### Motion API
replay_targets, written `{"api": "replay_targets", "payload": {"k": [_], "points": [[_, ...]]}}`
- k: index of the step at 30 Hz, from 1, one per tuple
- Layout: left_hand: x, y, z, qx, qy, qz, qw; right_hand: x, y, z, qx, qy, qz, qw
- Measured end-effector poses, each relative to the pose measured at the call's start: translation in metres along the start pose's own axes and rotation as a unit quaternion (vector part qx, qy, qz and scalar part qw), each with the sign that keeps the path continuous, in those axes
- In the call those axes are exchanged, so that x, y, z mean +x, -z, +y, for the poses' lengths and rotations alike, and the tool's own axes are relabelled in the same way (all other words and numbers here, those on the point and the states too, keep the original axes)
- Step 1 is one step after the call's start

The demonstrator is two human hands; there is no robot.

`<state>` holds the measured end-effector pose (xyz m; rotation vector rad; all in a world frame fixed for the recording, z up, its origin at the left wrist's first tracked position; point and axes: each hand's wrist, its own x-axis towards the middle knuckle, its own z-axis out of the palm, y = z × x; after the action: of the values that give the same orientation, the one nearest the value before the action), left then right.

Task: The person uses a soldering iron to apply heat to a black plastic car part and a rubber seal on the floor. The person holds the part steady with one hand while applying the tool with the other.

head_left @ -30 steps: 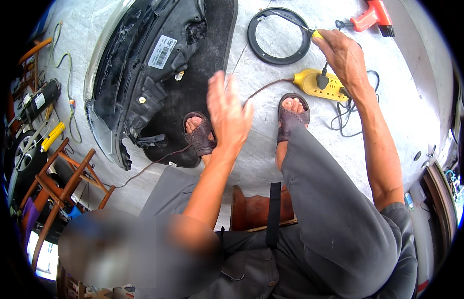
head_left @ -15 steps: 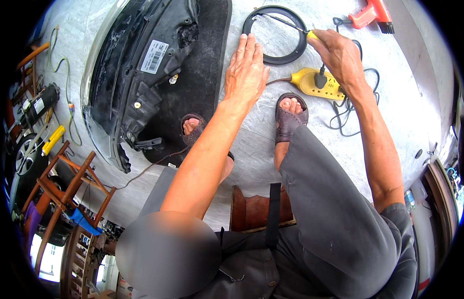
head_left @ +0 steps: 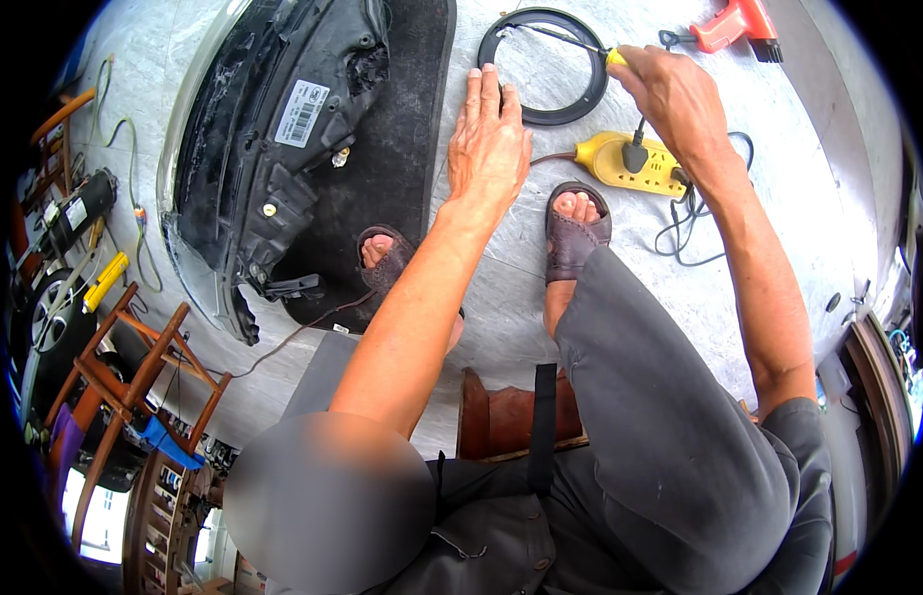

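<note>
A black ring point(head_left: 555, 115) lies flat on the floor beyond my feet. My left hand point(head_left: 488, 149) is stretched out at its left side, fingertips resting on the rim. In my right hand point(head_left: 679, 104) is the yellow handle of a screwdriver point(head_left: 562, 38), gripped between thumb and fingers. Its thin dark shaft crosses the ring's far part, the tip reaching the upper left of the rim. To the left of my left hand sits a car headlight point(head_left: 273, 169), clear lens outward and black housing toward me, on a black mat point(head_left: 407, 119).
A yellow power strip point(head_left: 620, 164) with plugs and cords lies below the ring. Farther right is a red heat gun point(head_left: 724, 28). My sandalled feet are near the strip and mat, a brown stool point(head_left: 506, 421) between my legs. Wooden frames point(head_left: 134, 377) stand at left.
The view shifts slightly. My right hand moves a little up and right, still gripping the screwdriver, while its tip stays at the upper-left rim. The left hand stays on the ring.
</note>
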<state>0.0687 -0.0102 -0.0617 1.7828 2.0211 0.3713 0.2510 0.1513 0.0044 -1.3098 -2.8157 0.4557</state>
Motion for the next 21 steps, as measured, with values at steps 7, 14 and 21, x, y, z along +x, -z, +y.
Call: {"api": "replay_targets", "payload": {"k": [7, 14, 21], "points": [[0.001, 0.006, -0.006, 0.012, -0.025, -0.019, 0.999, 0.009, 0.008, -0.011, -0.062, 0.035, 0.002, 0.997], [0.002, 0.008, -0.007, 0.015, -0.027, -0.031, 0.999, 0.024, 0.023, -0.023, -0.09, 0.064, -0.022, 0.994], [0.003, 0.01, -0.01, 0.012, -0.037, -0.034, 0.999, 0.045, 0.012, 0.011, -0.088, 0.017, -0.099, 0.991]]}}
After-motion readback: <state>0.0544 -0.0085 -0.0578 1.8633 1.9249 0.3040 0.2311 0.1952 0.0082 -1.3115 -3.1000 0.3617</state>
